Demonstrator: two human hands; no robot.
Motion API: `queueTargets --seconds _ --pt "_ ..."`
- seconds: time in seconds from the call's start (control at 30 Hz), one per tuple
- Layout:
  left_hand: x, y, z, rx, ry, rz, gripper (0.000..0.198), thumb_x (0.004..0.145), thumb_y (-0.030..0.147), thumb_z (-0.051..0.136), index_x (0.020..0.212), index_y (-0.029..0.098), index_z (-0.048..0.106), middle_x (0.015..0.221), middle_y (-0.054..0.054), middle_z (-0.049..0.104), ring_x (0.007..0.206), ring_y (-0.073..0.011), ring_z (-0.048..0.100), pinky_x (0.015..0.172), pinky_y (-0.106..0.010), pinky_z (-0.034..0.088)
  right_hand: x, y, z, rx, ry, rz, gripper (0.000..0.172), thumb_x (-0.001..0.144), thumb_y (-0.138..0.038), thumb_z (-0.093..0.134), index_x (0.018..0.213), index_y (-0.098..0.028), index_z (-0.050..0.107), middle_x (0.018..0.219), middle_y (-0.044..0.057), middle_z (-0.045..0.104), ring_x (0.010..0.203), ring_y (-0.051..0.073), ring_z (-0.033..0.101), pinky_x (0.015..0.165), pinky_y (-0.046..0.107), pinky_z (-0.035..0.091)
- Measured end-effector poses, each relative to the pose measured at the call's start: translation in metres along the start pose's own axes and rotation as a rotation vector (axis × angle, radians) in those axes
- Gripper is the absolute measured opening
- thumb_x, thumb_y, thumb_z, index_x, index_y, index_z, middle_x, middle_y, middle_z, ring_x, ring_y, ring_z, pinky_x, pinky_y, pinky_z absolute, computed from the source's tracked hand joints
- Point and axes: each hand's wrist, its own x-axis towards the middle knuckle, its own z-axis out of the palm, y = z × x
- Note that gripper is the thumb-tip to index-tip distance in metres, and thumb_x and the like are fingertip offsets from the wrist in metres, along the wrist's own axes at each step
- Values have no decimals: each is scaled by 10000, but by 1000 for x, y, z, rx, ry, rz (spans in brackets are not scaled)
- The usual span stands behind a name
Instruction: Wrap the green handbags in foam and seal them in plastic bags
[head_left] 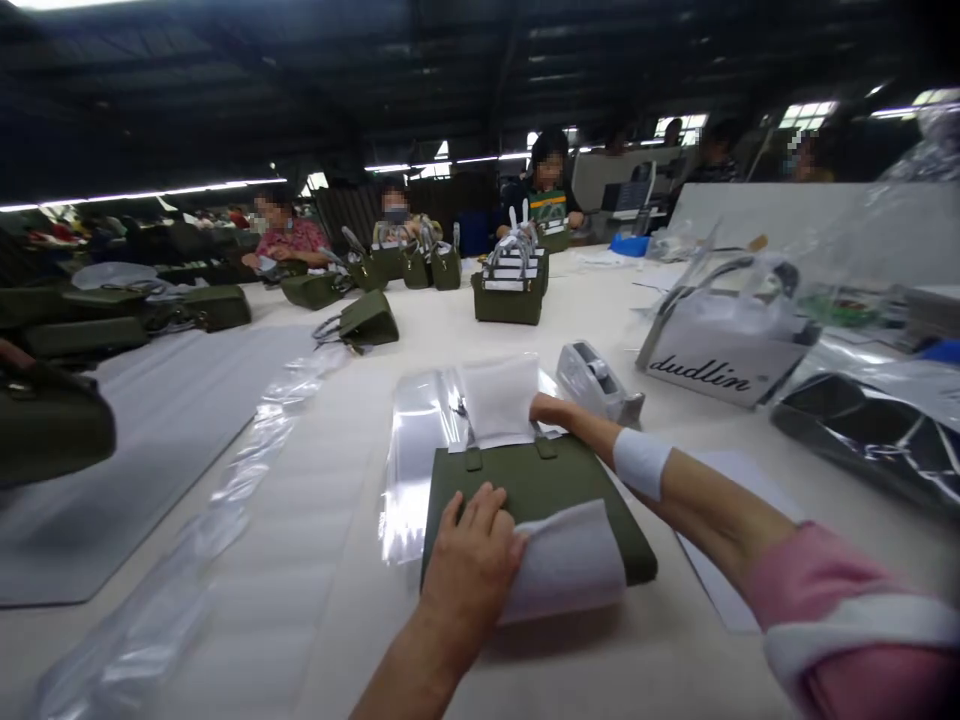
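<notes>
A flat olive-green handbag (525, 480) lies on the white table (300, 560) in front of me. My left hand (472, 560) rests flat on its near end, fingers spread, beside a white foam sheet (570, 570) that covers the bag's near right corner. My right hand (551, 408) reaches to the bag's far edge by the handle tabs, where white wrapping (499, 400) covers the handles; its fingers are mostly hidden. A clear plastic bag (412, 450) lies under and to the left of the handbag.
A tape dispenser (596, 380) stands just beyond my right hand. A wrapped bag labelled "dudlin" (720, 340) and dark plastic-wrapped bags (870, 430) sit at right. More green handbags (510, 290) and several seated people (547, 190) are at the far end. Clear film (247, 470) trails left.
</notes>
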Motion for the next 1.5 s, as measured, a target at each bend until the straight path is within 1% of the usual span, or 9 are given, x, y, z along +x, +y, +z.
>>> queueTargets --seconds 0.13,0.23,0.33,0.43,0.63,0.77,0.87,1.1,1.5 --pt "8 -9 0 -46 -61 -31 108 831 203 445 762 168 519 1052 -101 616 1038 -252 554 829 -486 469 -17 -4 -34 -175 190 -14 201 812 -326 534 807 -150 631 869 74 631 865 223 564 779 347 439" --pt "7 -8 -2 -53 -25 -18 126 843 202 423 766 171 518 1029 -94 623 1023 -245 563 813 -474 480 -82 -10 -53 -368 313 -362 199 854 -296 469 843 -165 617 830 66 636 791 178 581 739 321 457" --pt "4 -5 -4 -53 -12 -4 134 849 193 410 771 176 518 1026 -80 624 1025 -233 561 822 -447 478 -156 -2 -52 -615 -50 -955 305 849 -399 479 949 -141 608 872 85 653 901 204 583 899 402 417" --pt "15 -8 -13 -72 -34 31 125 853 223 423 781 183 518 995 -69 626 991 -216 570 815 -402 478 -193 21 -43 -828 -234 -998 467 795 -450 552 1080 -81 568 1034 105 624 1067 239 513 1037 471 276" --pt "127 -44 -35 174 124 -48 529 805 419 529 1211 105 401 1309 -170 400 1272 -318 255 1020 -568 172 -189 47 -40 -850 -233 -981 449 801 -383 577 1141 -93 540 1144 82 578 1159 226 434 1070 468 208" --pt "186 -46 -33 162 -240 8 278 846 357 470 1003 156 578 985 -93 617 932 -256 566 814 -438 431 -188 39 -39 -800 -177 -918 417 796 -368 591 1123 -115 546 1121 61 594 1126 197 467 1083 458 160" --pt "167 -22 -26 108 -341 179 195 856 217 438 753 186 601 719 -11 597 648 -164 566 586 -278 445 -187 35 -36 -721 -105 -868 357 789 -362 600 1061 -132 577 1065 43 624 1068 170 513 1091 425 134" --pt "67 17 1 43 -58 388 228 843 84 376 989 91 551 713 -39 570 587 -169 505 508 -298 426 -183 40 -30 -654 -33 -854 297 825 -357 549 1016 -135 600 1023 32 640 1046 147 524 1099 385 75" --pt "54 25 20 46 58 374 269 834 85 368 988 76 589 866 -107 644 655 -182 559 562 -310 462 -181 50 -26 -621 5 -833 318 831 -345 535 1052 -118 565 977 53 642 1064 170 510 1088 426 151"
